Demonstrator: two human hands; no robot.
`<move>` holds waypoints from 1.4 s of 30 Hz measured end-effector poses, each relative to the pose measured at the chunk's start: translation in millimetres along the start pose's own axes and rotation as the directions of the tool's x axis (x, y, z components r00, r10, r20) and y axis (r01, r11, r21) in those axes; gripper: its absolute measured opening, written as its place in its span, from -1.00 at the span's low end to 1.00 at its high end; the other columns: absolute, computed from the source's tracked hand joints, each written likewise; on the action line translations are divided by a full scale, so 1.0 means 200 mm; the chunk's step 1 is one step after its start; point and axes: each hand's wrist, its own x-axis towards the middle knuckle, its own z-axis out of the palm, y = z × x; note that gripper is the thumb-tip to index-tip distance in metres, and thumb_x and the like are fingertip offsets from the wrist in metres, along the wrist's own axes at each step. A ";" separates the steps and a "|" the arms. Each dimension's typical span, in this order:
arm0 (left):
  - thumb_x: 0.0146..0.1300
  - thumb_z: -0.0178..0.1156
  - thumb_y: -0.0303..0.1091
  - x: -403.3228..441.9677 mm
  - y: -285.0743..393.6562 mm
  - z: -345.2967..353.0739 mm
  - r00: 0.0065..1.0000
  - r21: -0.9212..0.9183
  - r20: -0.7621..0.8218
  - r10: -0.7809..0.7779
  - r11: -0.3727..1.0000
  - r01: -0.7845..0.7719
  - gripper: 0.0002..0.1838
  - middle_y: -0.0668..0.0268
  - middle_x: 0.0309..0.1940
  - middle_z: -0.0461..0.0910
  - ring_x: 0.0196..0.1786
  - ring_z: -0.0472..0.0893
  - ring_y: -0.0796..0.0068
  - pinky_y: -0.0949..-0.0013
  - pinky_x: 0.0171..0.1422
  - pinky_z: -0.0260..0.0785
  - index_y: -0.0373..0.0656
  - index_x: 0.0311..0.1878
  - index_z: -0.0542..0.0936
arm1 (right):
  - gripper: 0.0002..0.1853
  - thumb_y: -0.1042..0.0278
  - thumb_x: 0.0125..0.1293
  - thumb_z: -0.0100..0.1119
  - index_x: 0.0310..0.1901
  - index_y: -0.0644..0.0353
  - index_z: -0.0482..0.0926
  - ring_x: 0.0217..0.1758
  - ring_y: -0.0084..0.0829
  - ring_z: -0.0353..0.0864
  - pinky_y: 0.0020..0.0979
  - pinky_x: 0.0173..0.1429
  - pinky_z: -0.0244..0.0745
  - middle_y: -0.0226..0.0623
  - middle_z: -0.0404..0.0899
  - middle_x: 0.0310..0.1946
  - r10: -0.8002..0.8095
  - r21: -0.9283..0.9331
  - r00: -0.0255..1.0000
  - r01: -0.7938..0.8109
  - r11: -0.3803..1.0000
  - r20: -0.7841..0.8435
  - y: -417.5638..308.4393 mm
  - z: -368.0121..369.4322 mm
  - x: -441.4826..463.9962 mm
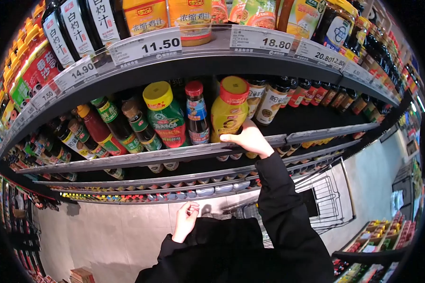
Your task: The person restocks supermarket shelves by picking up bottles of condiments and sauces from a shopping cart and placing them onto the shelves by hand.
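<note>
A yellow squeeze bottle with a red cap (230, 111) stands at the front edge of the middle shelf. My right hand (248, 140) is closed around its lower right side; the thumb lies across the front near the base, and the other fingers are partly hidden. To its left is a slim dark bottle with a red cap and blue label (197, 113). Beyond that stands a green bottle with a yellow cap (165, 118). Low in front of my body, away from the shelf, my left hand (186, 219) is loosely curled with nothing visible in it.
Just above the bottles runs the upper shelf's edge with price tags (148, 45). White-labelled bottles (273, 103) stand right of my right hand. A wire shopping cart (328, 203) is at the lower right, over the tiled floor (108, 226). A cardboard box (82, 275) lies lower left.
</note>
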 end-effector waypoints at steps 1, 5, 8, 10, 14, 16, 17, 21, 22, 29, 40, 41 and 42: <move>0.26 0.10 -0.59 0.01 0.00 0.00 1.000 -0.025 0.017 -0.006 1.000 0.006 -0.86 0.39 -0.32 0.62 -0.28 0.51 0.70 0.57 -0.15 0.35 -0.23 -0.15 0.58 | -0.30 0.18 0.05 0.51 0.18 0.32 0.44 0.16 -0.26 0.57 -0.32 0.26 0.42 -0.11 0.61 0.06 -0.032 0.013 0.999 0.032 0.999 -0.017 0.01 0.01 0.00; 0.26 0.12 -0.58 0.03 -0.01 0.00 0.998 -0.051 0.064 -0.003 0.999 0.006 -0.87 0.38 -0.33 0.63 -0.28 0.52 0.70 0.57 -0.13 0.36 -0.24 -0.15 0.58 | -0.25 0.18 0.03 0.52 0.21 0.33 0.41 0.16 -0.21 0.57 -0.30 0.26 0.42 -0.07 0.60 0.07 -0.009 -0.108 0.998 0.001 0.994 -0.070 0.00 0.02 -0.01; 0.26 0.13 -0.59 0.05 0.03 0.00 0.993 -0.047 0.114 -0.008 0.999 0.014 -0.87 0.38 -0.33 0.63 -0.27 0.54 0.68 0.55 -0.12 0.38 -0.24 -0.15 0.58 | -0.21 0.16 0.02 0.53 0.23 0.33 0.35 0.18 -0.16 0.56 -0.27 0.26 0.42 -0.01 0.56 0.10 -0.047 -0.133 0.982 0.023 0.991 -0.181 0.02 0.05 -0.02; 0.27 0.13 -0.59 0.05 0.00 -0.01 0.992 -0.082 0.123 -0.021 0.996 0.031 -0.88 0.37 -0.33 0.63 -0.26 0.56 0.67 0.55 -0.11 0.39 -0.25 -0.15 0.58 | -0.17 0.15 0.02 0.53 0.25 0.32 0.31 0.20 -0.14 0.55 -0.25 0.28 0.41 0.03 0.53 0.12 -0.085 -0.195 0.969 0.039 0.980 -0.233 0.01 0.06 -0.04; 0.24 0.10 -0.60 0.07 -0.07 -0.03 0.991 -0.031 0.133 0.000 0.999 0.005 -0.85 0.36 -0.40 0.61 -0.34 0.57 0.66 0.57 -0.25 0.37 -0.24 -0.16 0.59 | -0.20 0.14 0.08 0.50 0.25 0.34 0.29 0.21 -0.09 0.53 -0.20 0.28 0.41 0.05 0.52 0.09 -0.238 -0.250 0.869 0.137 0.959 -0.435 0.01 0.12 -0.09; 0.24 0.10 -0.60 0.08 -0.08 -0.04 0.982 -0.049 0.189 -0.024 0.998 0.034 -0.84 0.36 -0.38 0.62 -0.32 0.59 0.65 0.57 -0.25 0.38 -0.23 -0.16 0.60 | -0.44 0.30 0.16 0.41 0.14 0.32 0.41 0.01 -0.20 0.58 -0.27 0.15 0.46 -0.09 0.55 -0.06 -0.416 -0.473 0.727 0.143 0.869 -0.545 0.06 0.14 -0.19; 0.24 0.10 -0.61 0.08 -0.09 -0.04 0.982 -0.044 0.188 -0.033 0.998 0.042 -0.84 0.36 -0.38 0.62 -0.32 0.58 0.66 0.58 -0.26 0.38 -0.23 -0.16 0.60 | -0.54 0.37 0.17 0.38 0.07 0.31 0.46 -0.05 -0.25 0.60 -0.32 0.10 0.48 -0.12 0.56 -0.12 -0.401 -0.431 0.694 0.142 0.891 -0.598 0.09 0.15 -0.27; 0.26 0.10 -0.60 0.10 -0.10 -0.04 0.960 0.003 0.264 -0.092 0.996 0.095 -0.86 0.39 -0.38 0.61 -0.32 0.55 0.70 0.60 -0.27 0.36 -0.23 -0.17 0.59 | -0.77 0.56 0.20 0.25 -0.09 0.30 0.53 -0.24 -0.37 0.65 -0.42 -0.11 0.51 -0.18 0.59 -0.28 -0.122 -0.286 0.689 -0.128 0.950 -0.714 0.43 0.27 -0.73; 0.26 0.11 -0.60 0.11 -0.11 -0.04 0.956 0.005 0.278 -0.095 0.995 0.097 -0.87 0.40 -0.38 0.61 -0.32 0.54 0.71 0.61 -0.27 0.36 -0.23 -0.17 0.59 | -0.75 0.50 0.21 0.24 -0.07 0.32 0.53 -0.14 -0.22 0.66 -0.34 -0.03 0.52 -0.09 0.59 -0.23 0.128 -0.148 0.710 -0.314 0.938 -0.693 0.59 0.30 -0.90; 0.30 0.13 -0.56 0.18 -0.14 0.09 0.892 0.126 0.446 -0.078 0.992 0.024 -0.91 0.37 -0.36 0.62 -0.30 0.57 0.65 0.56 -0.23 0.40 -0.27 -0.16 0.57 | -0.38 -0.09 0.20 0.31 0.07 0.29 0.45 0.03 0.13 0.60 -0.01 0.04 0.52 0.12 0.62 -0.08 0.887 -0.406 0.387 -0.875 0.265 -0.254 1.54 0.85 -2.13; 0.33 0.14 -0.49 0.23 -0.06 0.37 0.771 0.238 0.614 -0.169 0.971 0.023 -0.89 0.35 -0.32 0.58 -0.33 0.52 0.63 0.51 -0.25 0.38 -0.27 -0.12 0.57 | -0.80 0.34 0.27 0.10 -0.30 0.26 0.65 -0.23 -0.08 0.72 -0.11 -0.18 0.62 -0.06 0.69 -0.32 0.846 -0.505 0.427 -0.832 0.229 -0.319 1.46 0.85 -1.86; 0.33 0.14 -0.49 0.23 -0.06 0.40 0.766 0.244 0.619 -0.172 0.970 0.020 -0.89 0.35 -0.32 0.58 -0.33 0.52 0.63 0.51 -0.25 0.38 -0.27 -0.12 0.57 | -0.80 0.30 0.17 0.12 -0.42 0.22 0.67 -0.31 -0.06 0.73 -0.10 -0.23 0.63 -0.06 0.69 -0.39 0.800 -0.484 0.475 -0.832 0.271 -0.368 1.50 0.86 -1.85; 0.30 0.15 -0.52 0.22 -0.07 0.44 0.753 0.230 0.637 -0.165 0.973 0.019 -0.87 0.32 -0.36 0.59 -0.32 0.55 0.60 0.50 -0.23 0.39 -0.28 -0.11 0.57 | -0.80 0.30 0.17 0.12 -0.42 0.22 0.67 -0.31 -0.06 0.73 -0.10 -0.23 0.63 -0.06 0.69 -0.39 0.800 -0.477 0.471 -0.836 0.271 -0.371 1.54 0.87 -1.86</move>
